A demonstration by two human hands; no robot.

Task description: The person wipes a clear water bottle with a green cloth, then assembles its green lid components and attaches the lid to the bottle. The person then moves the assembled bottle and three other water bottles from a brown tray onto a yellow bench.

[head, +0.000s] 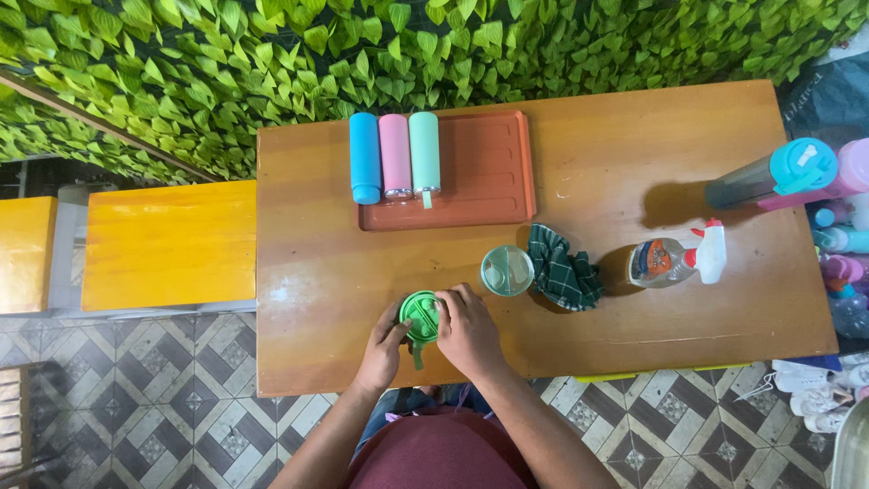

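Both my hands are on a green bottle lid (418, 317) with a strap, near the front edge of the wooden table (634, 145). My left hand (382, 353) holds its left side and my right hand (467, 328) covers its right side. Just beyond it stands an open teal bottle (507, 270), seen from above. A dark green checked cloth (563, 270) lies crumpled to its right.
An orange tray (489, 172) at the back holds blue (365, 156), pink (395, 154) and mint (424, 152) bottles lying side by side. A spray bottle (674, 260) lies at right. Several more bottles (797, 172) crowd the right edge. A yellow bench (167, 243) stands left.
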